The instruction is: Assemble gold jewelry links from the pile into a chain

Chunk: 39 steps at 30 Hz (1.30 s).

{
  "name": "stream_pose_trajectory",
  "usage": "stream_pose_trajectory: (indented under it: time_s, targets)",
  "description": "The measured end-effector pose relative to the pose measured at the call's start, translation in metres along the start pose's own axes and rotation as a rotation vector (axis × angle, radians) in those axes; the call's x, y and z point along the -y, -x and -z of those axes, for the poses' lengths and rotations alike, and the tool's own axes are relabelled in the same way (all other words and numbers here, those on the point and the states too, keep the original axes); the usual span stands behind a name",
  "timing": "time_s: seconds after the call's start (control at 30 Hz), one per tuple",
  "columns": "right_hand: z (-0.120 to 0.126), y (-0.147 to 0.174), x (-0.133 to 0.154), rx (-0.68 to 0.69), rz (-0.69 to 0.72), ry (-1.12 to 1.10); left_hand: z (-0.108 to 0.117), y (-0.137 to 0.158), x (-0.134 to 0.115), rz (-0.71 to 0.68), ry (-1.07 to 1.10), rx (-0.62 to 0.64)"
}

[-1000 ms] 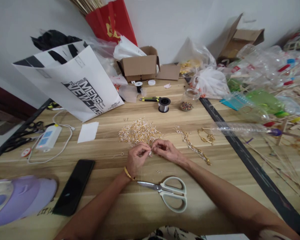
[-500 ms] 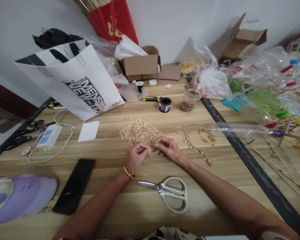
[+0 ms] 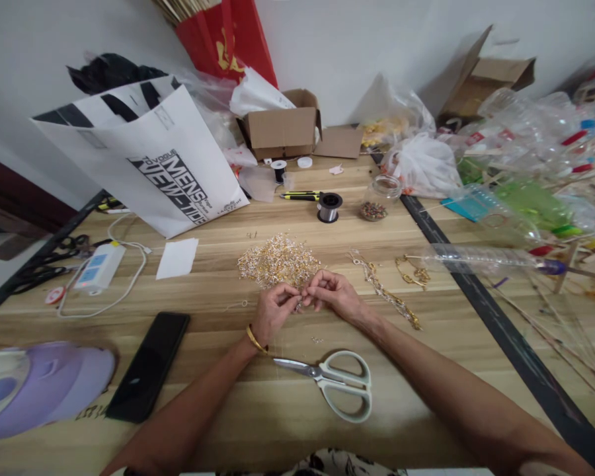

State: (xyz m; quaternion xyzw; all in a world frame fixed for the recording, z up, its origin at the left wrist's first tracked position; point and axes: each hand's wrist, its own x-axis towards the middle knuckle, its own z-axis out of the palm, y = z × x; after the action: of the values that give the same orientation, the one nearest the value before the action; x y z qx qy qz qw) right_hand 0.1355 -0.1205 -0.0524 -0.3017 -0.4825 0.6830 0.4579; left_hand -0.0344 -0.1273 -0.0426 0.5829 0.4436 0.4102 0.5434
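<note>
Behind a wood-grained tabletop (image 3: 203, 291), in the head view, rises a pale wall (image 3: 327, 59); bags (image 3: 119, 152) and cardboard boxes (image 3: 280, 132) line the far edge. Near the tabletop's middle lies a gold-and-silver pile (image 3: 277, 259). On its near-edge side, the left hand (image 3: 274, 312) pinches a tiny silvery piece (image 3: 298, 308); the right hand's (image 3: 339, 296) fingertips draw narrow close by, their grip too small to tell. Scissors (image 3: 318, 373) lie toward the near edge, a phone (image 3: 149, 367) toward the near left corner.

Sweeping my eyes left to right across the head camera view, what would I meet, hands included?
White corded box → white paper → left hand → right hand → coiled gold-coloured chain → clear plastic bottles.
</note>
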Motion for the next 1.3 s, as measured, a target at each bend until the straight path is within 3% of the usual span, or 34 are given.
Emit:
stream_pose_trajectory:
  time_s: [0.3, 0.87, 1.3]
  targets:
    - [-0.0044, 0.003, 0.0022, -0.021, -0.031, 0.089, -0.0004, 0.0008, 0.0024, -0.003, -0.024, 0.016]
    - [-0.0065, 0.0062, -0.0032, 0.017, 0.061, 0.301, -0.0001, 0.0021, 0.007, -0.138, -0.348, 0.055]
    - [-0.0081, 0.0071, 0.0004, 0.029, 0.057, 0.343, -0.0004, 0.0021, 0.0081, -0.158, -0.351, 0.062]
